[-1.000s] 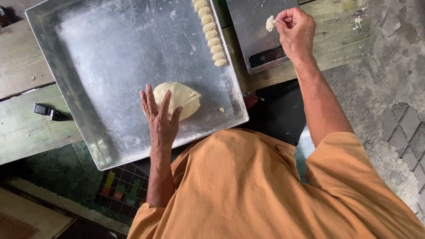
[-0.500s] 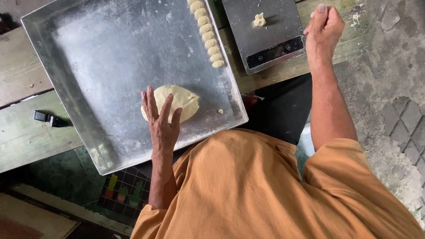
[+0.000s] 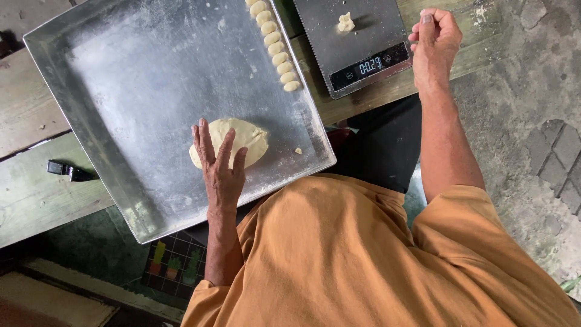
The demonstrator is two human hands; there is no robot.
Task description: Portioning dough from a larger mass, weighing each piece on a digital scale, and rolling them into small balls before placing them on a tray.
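We see the left hand [image 3: 219, 163] spread flat on the dough lump [image 3: 233, 140] in the metal tray [image 3: 121, 145], beside a row of dough balls [image 3: 275, 47]. The right hand [image 3: 434, 37], loosely curled and holding nothing visible, hovers beside the kitchen scale [image 3: 372, 36], which carries a small dough piece [image 3: 345, 22]

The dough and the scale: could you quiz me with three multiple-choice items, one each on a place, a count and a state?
1. Where does the big dough lump lie?
A. on the metal tray
B. on the scale
C. on the ground

2. How many small dough pieces lie on the scale?
A. none
B. one
C. five

3. How is the right hand?
A. flat on the tray
B. closed in a loose fist beside the scale
C. pressed on the big lump

Answers:
1 A, the lump rests on the tray under the left hand fingers.
2 B, a single scrap sits on the platform.
3 B, its fingers are curled, off the scale.
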